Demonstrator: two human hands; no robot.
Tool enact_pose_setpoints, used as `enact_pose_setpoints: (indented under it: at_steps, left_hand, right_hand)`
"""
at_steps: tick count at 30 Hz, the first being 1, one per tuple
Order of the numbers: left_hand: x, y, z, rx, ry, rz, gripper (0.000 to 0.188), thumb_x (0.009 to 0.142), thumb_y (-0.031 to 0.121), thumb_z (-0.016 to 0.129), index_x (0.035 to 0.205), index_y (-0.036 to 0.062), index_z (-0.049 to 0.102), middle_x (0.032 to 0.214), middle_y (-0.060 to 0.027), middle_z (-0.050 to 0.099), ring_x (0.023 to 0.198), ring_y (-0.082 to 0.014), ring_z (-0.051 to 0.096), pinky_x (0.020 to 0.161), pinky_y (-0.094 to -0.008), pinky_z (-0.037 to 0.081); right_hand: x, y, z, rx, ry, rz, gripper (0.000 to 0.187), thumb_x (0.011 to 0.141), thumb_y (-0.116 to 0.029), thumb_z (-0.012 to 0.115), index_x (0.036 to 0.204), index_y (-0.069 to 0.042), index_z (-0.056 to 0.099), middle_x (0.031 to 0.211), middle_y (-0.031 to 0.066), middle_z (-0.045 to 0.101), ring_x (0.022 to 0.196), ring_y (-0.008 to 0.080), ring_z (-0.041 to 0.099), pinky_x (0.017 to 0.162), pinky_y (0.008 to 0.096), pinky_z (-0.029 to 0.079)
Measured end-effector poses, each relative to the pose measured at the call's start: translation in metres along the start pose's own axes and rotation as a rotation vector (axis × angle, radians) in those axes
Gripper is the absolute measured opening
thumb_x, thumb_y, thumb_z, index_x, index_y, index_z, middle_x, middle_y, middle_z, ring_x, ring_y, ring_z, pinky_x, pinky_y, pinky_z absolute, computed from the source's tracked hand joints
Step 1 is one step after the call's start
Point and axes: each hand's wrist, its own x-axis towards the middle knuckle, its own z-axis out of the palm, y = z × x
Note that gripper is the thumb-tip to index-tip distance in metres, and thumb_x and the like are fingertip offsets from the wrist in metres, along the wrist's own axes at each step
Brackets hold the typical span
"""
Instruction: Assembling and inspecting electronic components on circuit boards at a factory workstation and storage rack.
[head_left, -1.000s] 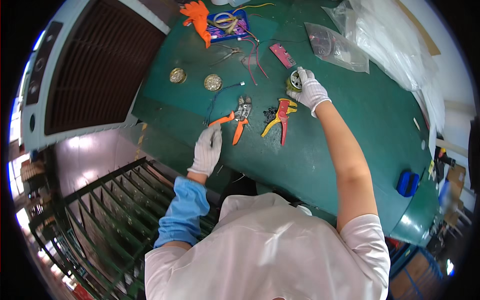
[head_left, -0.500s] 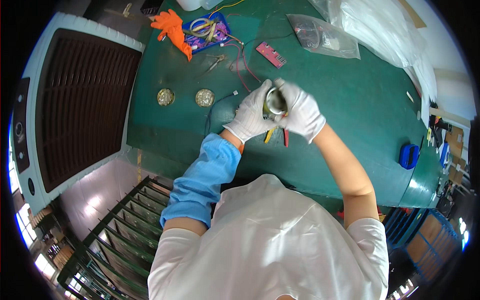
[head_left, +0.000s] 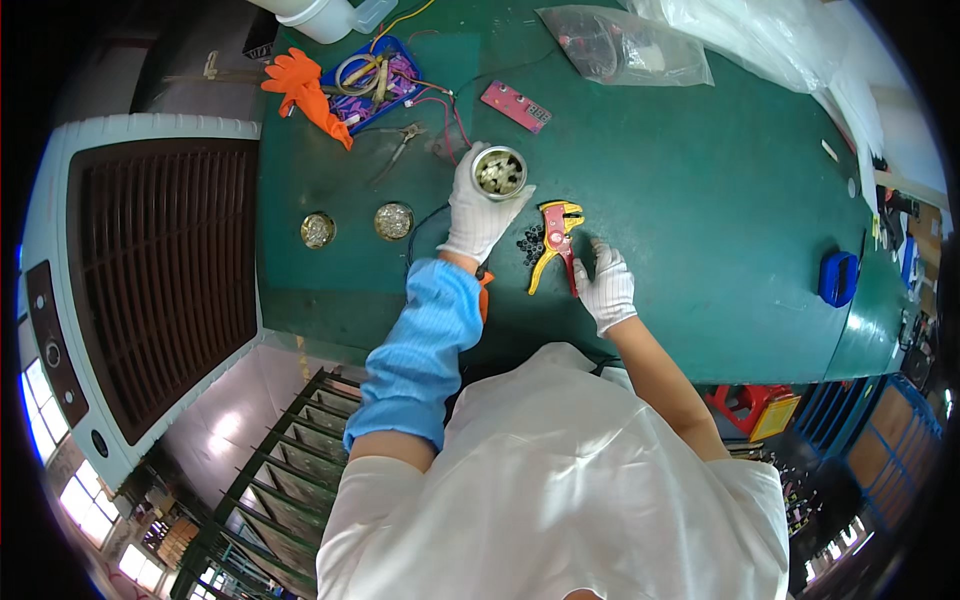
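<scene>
My left hand (head_left: pixel 478 215), in a white glove, grips a small round metal can (head_left: pixel 499 173) that holds small whitish pieces. To the right, my gloved right hand (head_left: pixel 607 288) is empty, with its fingers apart beside the red handle of a yellow-and-red wire stripper (head_left: pixel 556 240). I cannot tell whether the thumb touches that handle. A cluster of small black pieces (head_left: pixel 530 243) lies by the tool's left side. Left of my left hand are two shallow round tins, a nearer-centre tin (head_left: pixel 394 221) and a farther-left tin (head_left: pixel 318 230), both filled with shiny bits.
At the far left sit a blue tray (head_left: pixel 375 85) of purple pieces, orange gloves (head_left: pixel 305 95) and pliers (head_left: pixel 402 148). A pink circuit board (head_left: pixel 515 107) and a plastic bag (head_left: pixel 625 45) lie farther back. A blue object (head_left: pixel 838 278) stands at the right.
My right hand has left the can and moved down and right to the wire stripper. The can has shifted left in my left hand, and its contents now show.
</scene>
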Motion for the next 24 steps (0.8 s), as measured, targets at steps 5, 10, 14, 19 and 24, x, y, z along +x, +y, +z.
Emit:
enact_pose_setpoints:
  at_steps: [5, 10, 14, 19, 24]
  left_hand:
    - [0.007, -0.039, 0.027, 0.069, -0.088, 0.025, 0.089, 0.062, 0.016, 0.088, 0.132, -0.0023, 0.037, 0.125, -0.016, 0.054, 0.114, -0.0233, 0.056, 0.097, -0.0325, 0.047]
    - [0.004, -0.036, 0.027, 0.215, -0.146, 0.043, 0.089, 0.061, 0.026, 0.089, 0.13, -0.0019, 0.041, 0.121, -0.0181, 0.056, 0.112, -0.031, 0.057, 0.094, -0.0366, 0.048]
    - [0.006, -0.031, 0.016, 0.231, -0.128, 0.078, 0.089, 0.061, 0.027, 0.089, 0.13, -0.0018, 0.041, 0.121, -0.0183, 0.056, 0.111, -0.0313, 0.058, 0.094, -0.0369, 0.048]
    - [0.001, -0.015, -0.008, 0.158, -0.033, 0.114, 0.091, 0.062, 0.023, 0.089, 0.131, -0.0028, 0.037, 0.122, -0.0176, 0.057, 0.11, -0.0282, 0.059, 0.094, -0.0358, 0.049]
    - [-0.017, -0.013, -0.023, 0.278, -0.1, 0.063, 0.095, 0.062, 0.021, 0.089, 0.134, -0.003, 0.032, 0.119, -0.0167, 0.058, 0.107, -0.0256, 0.061, 0.092, -0.0341, 0.05]
  right_hand:
    - [0.021, -0.036, 0.003, 0.116, -0.026, -0.416, 0.048, 0.079, -0.022, 0.068, 0.119, -0.002, 0.052, 0.109, 0.0197, 0.06, 0.099, 0.0365, 0.06, 0.085, 0.0452, 0.049]
    - [0.048, -0.066, 0.028, -0.249, -0.279, -0.556, 0.075, 0.074, -0.046, 0.071, 0.132, -0.005, 0.047, 0.135, 0.0202, 0.045, 0.127, 0.0381, 0.041, 0.108, 0.05, 0.029]
    - [0.063, -0.072, 0.03, -0.505, -0.515, -0.602, 0.083, 0.073, -0.057, 0.068, 0.135, -0.007, 0.045, 0.14, 0.0195, 0.042, 0.13, 0.0372, 0.039, 0.109, 0.0497, 0.029]
    - [0.069, -0.065, 0.026, -0.479, -0.477, -0.621, 0.089, 0.071, -0.057, 0.07, 0.138, -0.007, 0.04, 0.137, 0.017, 0.044, 0.125, 0.0353, 0.044, 0.105, 0.0486, 0.032]
    - [0.066, -0.055, 0.029, -0.441, -0.375, -0.679, 0.087, 0.072, -0.058, 0.069, 0.137, -0.007, 0.041, 0.133, 0.0173, 0.046, 0.119, 0.0335, 0.047, 0.1, 0.0466, 0.037]
